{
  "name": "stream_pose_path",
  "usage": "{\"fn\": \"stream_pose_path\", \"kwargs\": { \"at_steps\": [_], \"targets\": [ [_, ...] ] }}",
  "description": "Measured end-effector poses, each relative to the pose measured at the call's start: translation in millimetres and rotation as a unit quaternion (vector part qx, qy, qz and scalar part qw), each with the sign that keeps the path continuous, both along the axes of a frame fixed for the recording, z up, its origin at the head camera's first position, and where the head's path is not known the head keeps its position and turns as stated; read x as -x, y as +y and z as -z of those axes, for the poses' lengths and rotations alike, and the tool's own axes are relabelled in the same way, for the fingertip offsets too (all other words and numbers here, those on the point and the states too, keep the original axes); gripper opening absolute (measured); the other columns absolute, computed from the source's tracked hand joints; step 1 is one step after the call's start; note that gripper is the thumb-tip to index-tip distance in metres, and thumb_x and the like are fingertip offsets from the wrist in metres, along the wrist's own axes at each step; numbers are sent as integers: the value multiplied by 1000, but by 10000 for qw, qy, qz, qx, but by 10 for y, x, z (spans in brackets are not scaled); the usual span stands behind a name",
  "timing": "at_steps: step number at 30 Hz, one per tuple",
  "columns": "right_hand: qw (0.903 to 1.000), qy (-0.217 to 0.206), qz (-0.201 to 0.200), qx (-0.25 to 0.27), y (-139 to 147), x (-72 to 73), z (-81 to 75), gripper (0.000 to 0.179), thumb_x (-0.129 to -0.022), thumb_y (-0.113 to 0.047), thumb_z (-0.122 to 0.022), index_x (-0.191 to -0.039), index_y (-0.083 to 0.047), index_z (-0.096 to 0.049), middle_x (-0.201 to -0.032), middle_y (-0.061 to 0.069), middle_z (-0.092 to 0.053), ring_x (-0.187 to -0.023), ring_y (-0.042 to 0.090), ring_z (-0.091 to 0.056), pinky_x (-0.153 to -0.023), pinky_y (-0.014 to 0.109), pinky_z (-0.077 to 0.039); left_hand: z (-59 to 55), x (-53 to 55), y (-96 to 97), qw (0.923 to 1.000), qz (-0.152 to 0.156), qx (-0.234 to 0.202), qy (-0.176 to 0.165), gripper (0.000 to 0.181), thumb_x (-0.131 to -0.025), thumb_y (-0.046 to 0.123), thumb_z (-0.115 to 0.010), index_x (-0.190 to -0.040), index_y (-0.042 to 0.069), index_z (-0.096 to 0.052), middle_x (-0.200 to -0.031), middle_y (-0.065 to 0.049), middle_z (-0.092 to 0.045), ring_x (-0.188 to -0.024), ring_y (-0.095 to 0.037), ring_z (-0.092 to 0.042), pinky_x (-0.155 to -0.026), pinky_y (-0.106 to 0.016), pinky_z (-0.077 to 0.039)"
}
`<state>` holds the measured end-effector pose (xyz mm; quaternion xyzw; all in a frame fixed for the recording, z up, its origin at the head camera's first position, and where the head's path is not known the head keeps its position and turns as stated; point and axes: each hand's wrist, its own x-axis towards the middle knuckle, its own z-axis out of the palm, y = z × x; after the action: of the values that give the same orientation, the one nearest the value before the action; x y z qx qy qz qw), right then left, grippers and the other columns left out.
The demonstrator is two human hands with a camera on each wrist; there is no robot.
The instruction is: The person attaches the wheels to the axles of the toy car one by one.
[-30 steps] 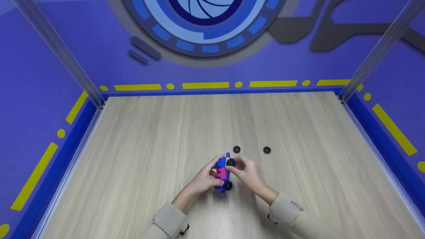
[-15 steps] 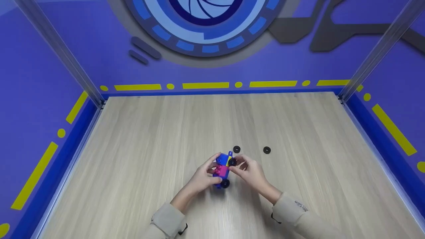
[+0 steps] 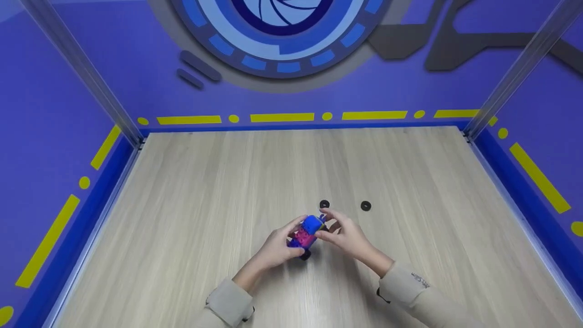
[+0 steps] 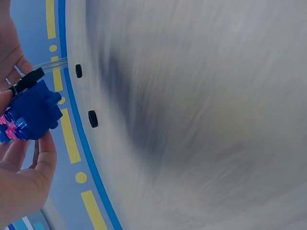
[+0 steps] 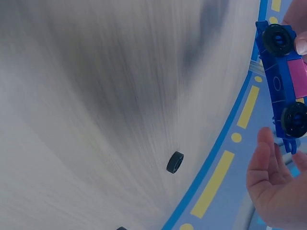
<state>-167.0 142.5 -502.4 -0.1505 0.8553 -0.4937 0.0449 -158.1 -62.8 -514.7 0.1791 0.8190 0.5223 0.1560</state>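
My left hand grips a small block-built toy car, blue with a pink middle section, thumb low on one side and fingers round the other. The car is tilted above the table. In the right wrist view a black front wheel and a rear wheel sit on its near side. My right hand is at the car's front end, index finger stretched out past it. In the right wrist view, its fingers lie just below the front wheel and the small blue hook.
Two loose black toy wheels lie on the wood-grain table beyond the hands: one wheel just past my right fingertips, another wheel further right. Blue panels with yellow markings wall the table at the back and sides.
The car has turned clockwise, its front swinging right, and rolled so its studded top shows and its wheeled side turns away. My right index finger has straightened away from the front wheel.
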Motion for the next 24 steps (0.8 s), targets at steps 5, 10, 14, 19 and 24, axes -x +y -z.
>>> {"fn": "stream_pose_path", "kwargs": {
  "at_steps": [5, 10, 14, 19, 24],
  "targets": [
    [9992, -217, -232, -225, 23, 2, -13, 60, -74, -35, -67, -125, -10, -48, -102, 11, -58, -72, 17, -58, -57, 20, -47, -25, -27, 13, 9968, 6, 638, 481, 70, -72, 7, -65, -133, 25, -38, -121, -8, -54, -99, -20, -50, -82, -36, -43],
    [9978, -413, -492, -185, 27, 0, -18, 56, -75, -34, -66, -121, -6, -52, -95, 12, -61, -68, 19, -60, -56, 21, -47, -46, -49, 17, 9925, -11, 1031, 660, 66, -72, 7, -65, -130, 29, -43, -115, -6, -56, -91, -16, -46, -75, -30, -43],
    [9975, -404, -572, -83, 31, -2, -2, 52, -75, -31, -67, -118, -3, -54, -95, 11, -61, -66, 17, -59, -57, 20, -48, -37, -51, 22, 9902, 8, 1147, 794, 65, -72, 5, -65, -129, 29, -44, -116, -5, -56, -91, -16, -46, -74, -29, -43],
    [9979, -351, -516, -180, 13, -27, -35, 45, -75, -21, -68, -114, -4, -56, -94, 12, -62, -65, 12, -56, -58, 19, -47, -32, -54, 23, 9877, 53, 1245, 945, 66, -72, 4, -66, -129, 29, -44, -120, -2, -55, -94, -16, -46, -77, -29, -43],
    [9980, -232, -564, -136, -35, -117, -254, 38, -74, -10, -68, -109, 2, -57, -94, 16, -62, -72, 18, -57, -61, 19, -47, -35, -55, 18, 9861, 101, 1299, 1028, 65, -72, 3, -65, -128, 29, -45, -125, 1, -53, -98, -15, -47, -81, -31, -42]
  ]
}}
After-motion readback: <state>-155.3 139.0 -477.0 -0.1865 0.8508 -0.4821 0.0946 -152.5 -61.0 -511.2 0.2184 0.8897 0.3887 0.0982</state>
